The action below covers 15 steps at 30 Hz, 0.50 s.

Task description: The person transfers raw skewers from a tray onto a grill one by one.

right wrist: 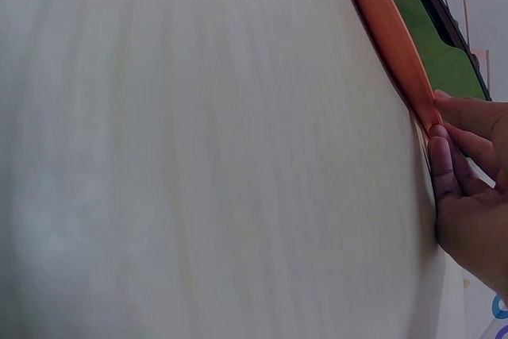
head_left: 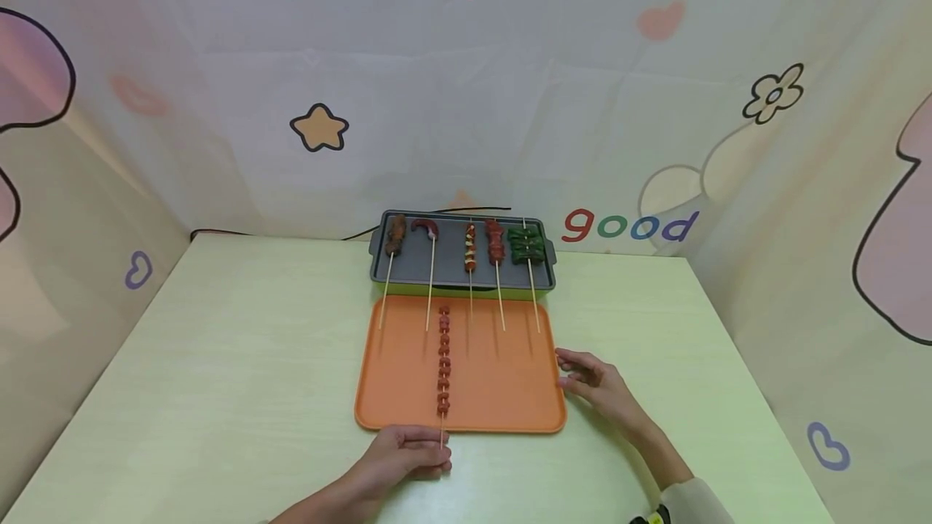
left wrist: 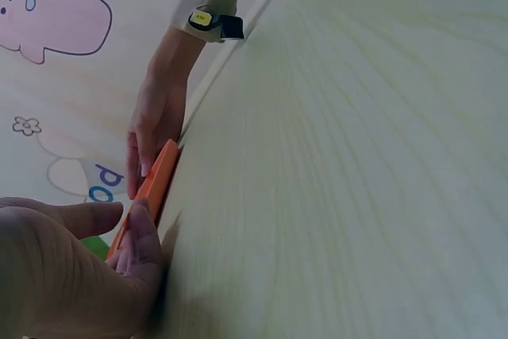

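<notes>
A skewer of small red meat pieces (head_left: 443, 362) lies lengthwise on the orange tray (head_left: 510, 378), its stick jutting past the front edge. My left hand (head_left: 404, 455) is at that edge, with the bare stick end crossing its fingers. In the left wrist view, the thumb (left wrist: 99, 218) stands apart from the fingers (left wrist: 143, 236), which touch the tray's edge. At the tray's right side, my right hand (head_left: 600, 390) pinches the rim. The right wrist view shows its thumb (right wrist: 440, 156) and forefinger on either side of the orange rim.
Behind the tray stands a grey-topped grill (head_left: 451, 261) with a green base. Several skewers lie across it, including dark green vegetable pieces (head_left: 527, 245) and a curled red piece (head_left: 425, 226); their sticks reach over the tray. A black cord (head_left: 226, 231) runs along the table's back edge.
</notes>
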Available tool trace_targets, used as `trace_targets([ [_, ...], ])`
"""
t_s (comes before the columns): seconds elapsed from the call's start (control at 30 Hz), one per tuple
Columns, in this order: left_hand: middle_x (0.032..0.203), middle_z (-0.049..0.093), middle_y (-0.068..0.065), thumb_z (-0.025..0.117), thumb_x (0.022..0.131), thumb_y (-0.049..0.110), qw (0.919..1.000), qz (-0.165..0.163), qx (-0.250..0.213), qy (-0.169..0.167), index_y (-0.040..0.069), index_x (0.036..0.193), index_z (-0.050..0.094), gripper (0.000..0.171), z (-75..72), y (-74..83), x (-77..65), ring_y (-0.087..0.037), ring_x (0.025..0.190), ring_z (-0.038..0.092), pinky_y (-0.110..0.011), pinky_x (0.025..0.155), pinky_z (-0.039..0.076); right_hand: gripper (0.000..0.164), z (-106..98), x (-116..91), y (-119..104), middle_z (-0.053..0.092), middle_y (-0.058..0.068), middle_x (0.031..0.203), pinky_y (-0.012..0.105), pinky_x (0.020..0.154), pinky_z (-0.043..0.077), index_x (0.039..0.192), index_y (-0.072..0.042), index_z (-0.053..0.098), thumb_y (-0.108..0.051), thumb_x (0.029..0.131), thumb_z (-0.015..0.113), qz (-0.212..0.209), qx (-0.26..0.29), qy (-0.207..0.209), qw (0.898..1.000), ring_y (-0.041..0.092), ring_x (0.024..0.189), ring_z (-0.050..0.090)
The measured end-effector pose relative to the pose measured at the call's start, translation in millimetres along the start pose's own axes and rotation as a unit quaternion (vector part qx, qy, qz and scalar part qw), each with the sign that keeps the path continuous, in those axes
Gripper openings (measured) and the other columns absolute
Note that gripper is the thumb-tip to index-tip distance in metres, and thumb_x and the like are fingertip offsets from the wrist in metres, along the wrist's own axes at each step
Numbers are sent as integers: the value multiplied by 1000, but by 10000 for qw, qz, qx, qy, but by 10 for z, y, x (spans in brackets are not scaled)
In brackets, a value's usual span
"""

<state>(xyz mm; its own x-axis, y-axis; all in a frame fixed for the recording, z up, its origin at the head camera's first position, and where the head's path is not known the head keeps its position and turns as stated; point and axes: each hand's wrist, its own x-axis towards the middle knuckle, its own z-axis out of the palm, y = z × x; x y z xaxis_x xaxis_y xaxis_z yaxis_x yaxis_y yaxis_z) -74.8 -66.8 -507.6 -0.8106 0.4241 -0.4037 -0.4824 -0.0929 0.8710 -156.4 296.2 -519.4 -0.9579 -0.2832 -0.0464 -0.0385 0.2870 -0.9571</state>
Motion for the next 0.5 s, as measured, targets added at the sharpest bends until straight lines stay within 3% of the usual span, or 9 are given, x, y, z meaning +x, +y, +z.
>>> trace_targets([
  [0.23, 94, 76, -7, 71, 93, -1, 9993, 336, 109, 141, -19, 126, 60, 39, 5, -4, -52, -10, 81, 75, -23, 79, 62, 54, 13, 0, -15, 56, 35, 134, 11, 88, 53, 144, 10, 49, -5, 96, 69, -7, -29, -18, 10000, 1, 101, 63],
  [0.37, 98, 76, -12, 71, 94, 3, 9971, 715, 272, -40, -21, 126, 58, 42, -31, 4, -118, -9, 81, 75, -22, 80, 61, 54, 15, -8, -22, 56, 35, 134, 11, 88, 54, 145, 10, 49, -4, 96, 68, 3, 2, -15, 10000, 3, 101, 64],
  [0.5, 103, 75, -21, 69, 96, 5, 9951, 880, 394, -200, -21, 128, 57, 44, -63, 13, -168, -8, 83, 75, -21, 81, 61, 54, 15, -16, -37, 56, 35, 135, 11, 88, 53, 145, 9, 49, -4, 96, 68, 35, -25, -3, 10000, 2, 102, 63],
])
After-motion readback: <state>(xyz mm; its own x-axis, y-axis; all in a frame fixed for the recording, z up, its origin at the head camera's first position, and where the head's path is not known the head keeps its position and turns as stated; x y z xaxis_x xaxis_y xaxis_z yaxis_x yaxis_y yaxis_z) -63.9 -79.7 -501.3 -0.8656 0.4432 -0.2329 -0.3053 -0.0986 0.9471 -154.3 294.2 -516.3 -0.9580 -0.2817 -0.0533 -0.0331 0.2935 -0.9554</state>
